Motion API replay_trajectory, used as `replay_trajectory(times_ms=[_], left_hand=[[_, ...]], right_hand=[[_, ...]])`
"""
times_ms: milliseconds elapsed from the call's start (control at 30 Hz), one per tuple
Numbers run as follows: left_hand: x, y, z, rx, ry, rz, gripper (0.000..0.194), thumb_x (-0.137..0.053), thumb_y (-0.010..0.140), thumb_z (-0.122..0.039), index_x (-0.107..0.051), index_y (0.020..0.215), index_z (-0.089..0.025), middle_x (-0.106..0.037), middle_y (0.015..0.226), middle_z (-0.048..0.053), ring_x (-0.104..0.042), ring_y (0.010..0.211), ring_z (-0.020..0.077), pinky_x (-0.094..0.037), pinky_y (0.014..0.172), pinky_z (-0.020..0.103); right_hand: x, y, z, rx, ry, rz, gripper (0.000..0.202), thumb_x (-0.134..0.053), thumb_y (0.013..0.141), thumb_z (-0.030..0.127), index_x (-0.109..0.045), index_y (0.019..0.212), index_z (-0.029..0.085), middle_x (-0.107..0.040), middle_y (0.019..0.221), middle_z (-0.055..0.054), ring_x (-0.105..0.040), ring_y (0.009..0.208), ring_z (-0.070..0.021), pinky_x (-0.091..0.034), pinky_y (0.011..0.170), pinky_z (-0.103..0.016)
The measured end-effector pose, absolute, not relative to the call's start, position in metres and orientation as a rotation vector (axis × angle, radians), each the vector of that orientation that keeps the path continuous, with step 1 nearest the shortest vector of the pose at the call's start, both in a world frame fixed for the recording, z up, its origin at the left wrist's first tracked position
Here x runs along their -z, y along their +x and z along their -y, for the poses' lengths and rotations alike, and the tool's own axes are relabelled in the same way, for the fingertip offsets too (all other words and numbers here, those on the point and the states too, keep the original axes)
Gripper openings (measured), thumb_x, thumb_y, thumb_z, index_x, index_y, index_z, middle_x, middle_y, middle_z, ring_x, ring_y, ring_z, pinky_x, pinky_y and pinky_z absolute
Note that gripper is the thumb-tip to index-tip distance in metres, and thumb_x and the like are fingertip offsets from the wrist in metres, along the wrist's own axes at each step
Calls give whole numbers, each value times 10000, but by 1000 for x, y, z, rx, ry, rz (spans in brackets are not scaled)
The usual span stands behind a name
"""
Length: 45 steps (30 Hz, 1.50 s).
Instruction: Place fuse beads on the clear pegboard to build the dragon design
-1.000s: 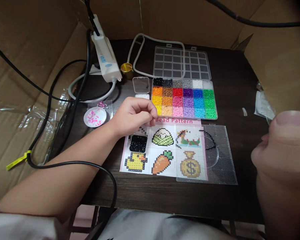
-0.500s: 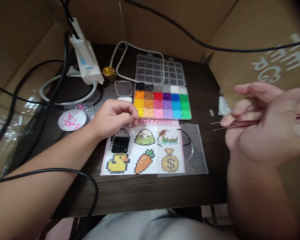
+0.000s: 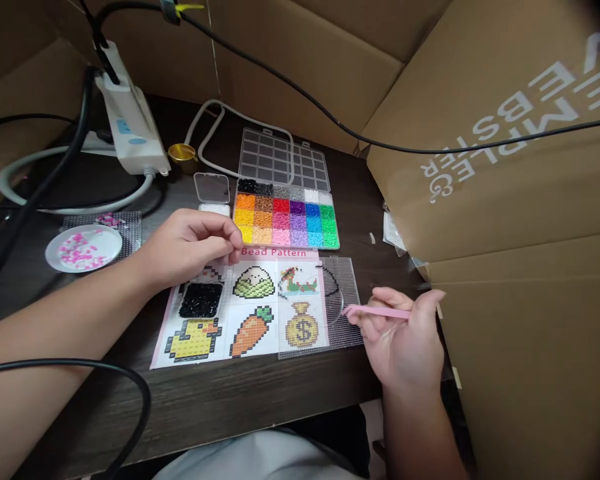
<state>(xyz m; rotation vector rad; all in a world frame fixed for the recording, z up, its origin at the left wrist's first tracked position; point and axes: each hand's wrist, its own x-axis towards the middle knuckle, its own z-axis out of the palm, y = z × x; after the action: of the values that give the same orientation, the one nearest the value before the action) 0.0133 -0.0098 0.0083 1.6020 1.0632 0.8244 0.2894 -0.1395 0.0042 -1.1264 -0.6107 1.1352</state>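
Note:
My left hand [image 3: 195, 243] hovers over the upper left of the bead pattern sheet [image 3: 275, 254], thumb and fingers pinched; what is between them, if anything, is hidden. Just below it, a small clear box of black beads [image 3: 200, 300] lies on the sheet. My right hand [image 3: 405, 340], palm up, holds pink tweezers [image 3: 383, 311], their tips pointing left. Left of these tips, a clear pegboard [image 3: 347, 280] carries a curved line of black beads and overlaps the sheet's right side. Behind the sheet stands an open compartment box [image 3: 287, 217] of coloured beads.
A white dish [image 3: 113, 250] of pink and white beads rests partly on another pegboard [image 3: 133, 233] at left. Behind are a power strip [image 3: 135, 133], a gold cup [image 3: 183, 155] and cables. Cardboard walls [image 3: 530, 300] enclose the back and right.
My right hand has come down and inward, turning the tweezers so they show pink and lie across the fingers. The camera view has turned right; my left hand keeps its pinch by the sheet.

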Motion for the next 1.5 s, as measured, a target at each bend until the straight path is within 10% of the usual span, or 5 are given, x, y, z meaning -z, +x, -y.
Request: replay_trajectory(times_ms=[267,533,833,1500], left_hand=[[-10,13,10,-834,1643,-1082,110,-624,711,-178,-697,636,-142,-698,566,36,-622,528,105,-477,510,169],[-6,11,11,-827,1626,-1068,116,-640,741,-129,-715,661,-168,-709,596,7,-638,551,113,-497,543,196],[-7,12,13,-834,1627,-1100,132,-650,742,-102,-726,677,-187,-710,596,-21,-635,535,87,-502,523,149],[-6,8,18,-830,1666,-1100,181,-667,804,-69,-746,761,-225,-733,664,-51,-672,585,64,-518,570,107]], right_hand=[[0,264,167,-1049,-1081,840,138,-673,945,305,-776,922,216,-660,604,15,-656,541,-115,-606,578,-283],[-13,246,171,-470,-1304,1568,390,-681,808,-8,-750,1141,183,-767,933,-67,-746,791,-170,-644,704,-267],[-4,253,159,-545,-1278,1749,423,-645,831,-44,-709,1211,129,-731,1139,-137,-720,1024,-185,-640,839,-308],[2,252,151,-638,-1284,1669,368,-636,829,-55,-750,1129,125,-796,1064,-109,-721,879,-192,-598,734,-361]])
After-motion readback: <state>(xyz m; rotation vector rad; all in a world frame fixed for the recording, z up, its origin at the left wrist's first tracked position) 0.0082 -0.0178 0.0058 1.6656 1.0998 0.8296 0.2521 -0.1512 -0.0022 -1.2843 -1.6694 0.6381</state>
